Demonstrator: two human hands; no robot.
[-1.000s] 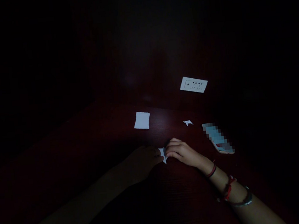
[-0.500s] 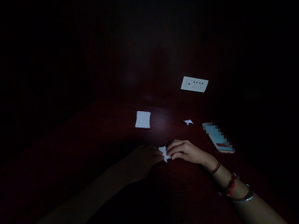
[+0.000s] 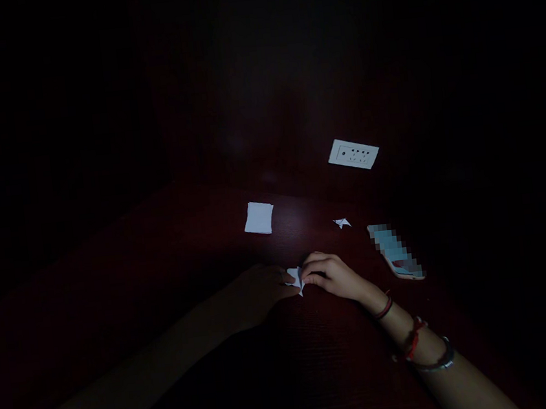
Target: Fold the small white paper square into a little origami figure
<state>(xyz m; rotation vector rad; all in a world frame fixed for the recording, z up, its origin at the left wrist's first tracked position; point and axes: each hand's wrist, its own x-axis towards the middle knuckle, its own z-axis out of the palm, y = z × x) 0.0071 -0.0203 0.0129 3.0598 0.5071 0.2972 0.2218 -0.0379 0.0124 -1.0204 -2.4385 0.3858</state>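
Note:
A small piece of white folded paper (image 3: pixel 295 279) lies on the dark red table between my hands, with points sticking out of its outline. My left hand (image 3: pixel 262 291), in deep shadow, holds its left side down with the fingertips. At the paper's right edge, my right hand (image 3: pixel 332 275) has its thumb and fingers closed on a fold. The fingers cover parts of the paper, so its full shape is hidden. Beyond my right hand sits a small folded paper figure (image 3: pixel 342 222) with pointed ends.
A stack of square white paper sheets (image 3: pixel 259 218) lies farther back. To the right is a phone (image 3: pixel 396 253) with a pixelated screen. A white wall socket (image 3: pixel 353 154) is set in the dark panel behind the table. The surroundings are very dark.
My right hand has shifted slightly left, with its fingers drawn closer together at the paper's right edge. The paper's right part now looks narrower. The left hand has barely moved.

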